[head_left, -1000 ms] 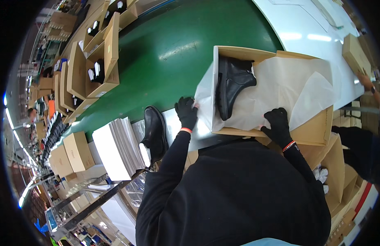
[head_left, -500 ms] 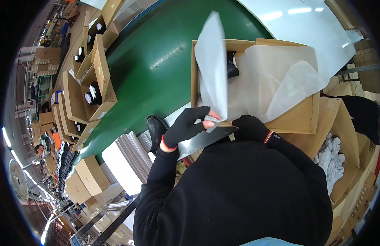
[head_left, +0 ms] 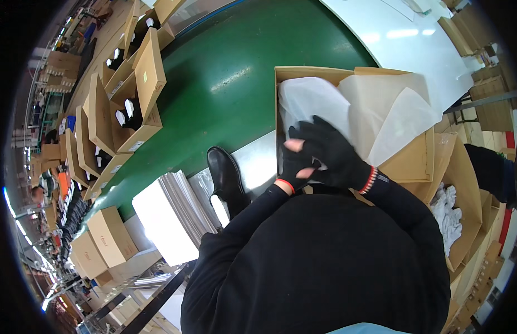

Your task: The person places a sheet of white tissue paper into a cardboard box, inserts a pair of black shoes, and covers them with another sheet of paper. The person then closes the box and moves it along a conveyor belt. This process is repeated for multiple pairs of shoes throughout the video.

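An open cardboard box (head_left: 419, 167) stands at the table edge in front of me, lined with thin white tissue paper (head_left: 361, 94). One sheet (head_left: 314, 97) lies folded over the box's left part and hides what is beneath it. My left hand (head_left: 294, 162), in a black glove with bare fingertips, is low over the near left side of the box, its thumb and a finger apart. Crossing over it, my right hand (head_left: 339, 158) stretches its gloved fingers across the paper. The right hand covers part of the left. Both hands look slightly blurred.
A black boot (head_left: 225, 172) and a stack of white sheets (head_left: 172, 214) are to the left. Beyond the green surface (head_left: 225, 72), several open boxes (head_left: 127, 114) hold dark footwear. A carton (head_left: 462, 206) of crumpled white paper (head_left: 447, 214) sits at the right.
The raised tissue flap has come down over the box's left part. My left hand has let go of its edge and moved right, under my right hand, which has moved up and left.
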A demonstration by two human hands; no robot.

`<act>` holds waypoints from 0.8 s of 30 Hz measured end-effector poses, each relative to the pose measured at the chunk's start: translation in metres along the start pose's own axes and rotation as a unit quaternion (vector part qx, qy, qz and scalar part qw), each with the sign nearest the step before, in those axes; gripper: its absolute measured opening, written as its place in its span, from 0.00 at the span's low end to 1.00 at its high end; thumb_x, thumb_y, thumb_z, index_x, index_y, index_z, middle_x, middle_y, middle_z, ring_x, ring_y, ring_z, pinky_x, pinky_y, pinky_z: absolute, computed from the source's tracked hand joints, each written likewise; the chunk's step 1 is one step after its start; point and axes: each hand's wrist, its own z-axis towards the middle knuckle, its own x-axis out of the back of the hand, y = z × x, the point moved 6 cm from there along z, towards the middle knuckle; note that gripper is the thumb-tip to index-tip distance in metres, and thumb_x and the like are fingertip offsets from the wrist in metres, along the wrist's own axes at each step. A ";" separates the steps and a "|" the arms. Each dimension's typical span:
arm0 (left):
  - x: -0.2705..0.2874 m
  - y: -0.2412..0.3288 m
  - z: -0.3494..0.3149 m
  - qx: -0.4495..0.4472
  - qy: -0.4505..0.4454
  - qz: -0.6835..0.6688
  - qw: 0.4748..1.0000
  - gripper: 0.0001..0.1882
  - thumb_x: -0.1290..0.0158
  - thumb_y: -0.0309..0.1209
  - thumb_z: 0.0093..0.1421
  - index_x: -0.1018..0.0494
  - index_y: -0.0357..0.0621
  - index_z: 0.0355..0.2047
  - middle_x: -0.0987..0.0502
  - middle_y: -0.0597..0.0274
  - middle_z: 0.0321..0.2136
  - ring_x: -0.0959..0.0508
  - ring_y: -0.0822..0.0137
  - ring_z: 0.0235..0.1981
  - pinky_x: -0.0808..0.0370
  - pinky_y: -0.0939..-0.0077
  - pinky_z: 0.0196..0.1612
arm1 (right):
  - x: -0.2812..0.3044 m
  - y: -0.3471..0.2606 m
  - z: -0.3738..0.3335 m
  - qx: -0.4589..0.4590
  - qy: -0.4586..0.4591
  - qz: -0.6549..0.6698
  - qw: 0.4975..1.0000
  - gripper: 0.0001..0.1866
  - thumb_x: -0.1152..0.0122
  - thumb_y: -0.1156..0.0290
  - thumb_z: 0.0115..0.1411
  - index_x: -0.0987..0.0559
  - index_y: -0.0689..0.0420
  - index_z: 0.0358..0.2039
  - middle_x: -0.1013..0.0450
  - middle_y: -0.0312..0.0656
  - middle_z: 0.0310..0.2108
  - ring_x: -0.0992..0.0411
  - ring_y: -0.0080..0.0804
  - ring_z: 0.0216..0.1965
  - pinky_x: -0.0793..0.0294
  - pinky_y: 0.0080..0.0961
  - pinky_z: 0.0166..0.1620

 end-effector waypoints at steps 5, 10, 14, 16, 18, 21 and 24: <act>0.003 0.013 -0.006 0.013 -0.050 -0.010 0.999 0.41 0.50 0.55 0.58 0.42 0.36 0.62 0.51 0.41 0.65 0.57 0.38 0.67 0.53 0.38 0.62 | -0.074 0.224 -0.094 -0.209 -0.121 -0.045 0.969 0.36 0.31 0.54 0.45 0.29 0.57 0.52 0.39 0.53 0.60 0.45 0.50 0.64 0.60 0.54 0.66; 0.086 -0.018 -0.031 0.026 0.063 -0.257 0.964 0.28 0.45 0.36 0.59 0.35 0.40 0.58 0.35 0.45 0.57 0.36 0.47 0.60 0.37 0.55 0.58 | -0.001 0.222 -0.065 -0.131 -0.040 -0.269 0.953 0.36 0.32 0.60 0.49 0.32 0.55 0.58 0.34 0.43 0.58 0.38 0.39 0.59 0.43 0.38 0.60; 0.231 -0.146 -0.111 0.124 0.308 -0.131 0.934 0.17 0.45 0.26 0.57 0.29 0.38 0.48 0.26 0.51 0.46 0.26 0.54 0.49 0.30 0.67 0.51 | 0.045 0.176 -0.101 -0.186 0.000 -0.234 0.954 0.30 0.33 0.67 0.52 0.30 0.60 0.55 0.31 0.49 0.53 0.36 0.48 0.56 0.42 0.39 0.61; 0.283 -0.242 -0.193 0.275 0.340 0.103 0.893 0.27 0.40 0.34 0.55 0.34 0.37 0.53 0.28 0.48 0.49 0.28 0.51 0.51 0.32 0.65 0.53 | 0.055 0.171 -0.132 -0.206 -0.101 -0.288 0.930 0.33 0.31 0.68 0.49 0.31 0.59 0.56 0.32 0.49 0.54 0.38 0.48 0.57 0.42 0.40 0.61; 0.303 -0.318 -0.308 0.508 0.229 0.282 0.781 0.44 0.36 0.53 0.44 0.36 0.37 0.54 0.29 0.46 0.50 0.30 0.47 0.52 0.33 0.60 0.55 | 0.061 0.177 -0.160 -0.192 -0.186 -0.293 0.918 0.42 0.28 0.70 0.39 0.33 0.57 0.58 0.34 0.48 0.56 0.39 0.47 0.59 0.45 0.41 0.63; 0.295 -0.357 -0.438 0.714 0.083 0.080 0.691 0.54 0.37 0.66 0.35 0.34 0.35 0.53 0.25 0.41 0.46 0.25 0.45 0.49 0.28 0.58 0.51 | 0.063 0.160 -0.168 -0.216 -0.271 -0.252 0.904 0.41 0.30 0.74 0.31 0.30 0.55 0.52 0.30 0.43 0.42 0.35 0.45 0.49 0.43 0.42 0.58; 0.292 -0.339 -0.407 0.698 0.117 0.111 0.697 0.52 0.39 0.65 0.38 0.33 0.35 0.53 0.25 0.43 0.47 0.25 0.45 0.48 0.28 0.58 0.50 | 0.067 0.156 -0.193 -0.253 -0.273 -0.275 0.887 0.31 0.33 0.75 0.29 0.26 0.54 0.41 0.31 0.40 0.30 0.34 0.43 0.40 0.40 0.41 0.52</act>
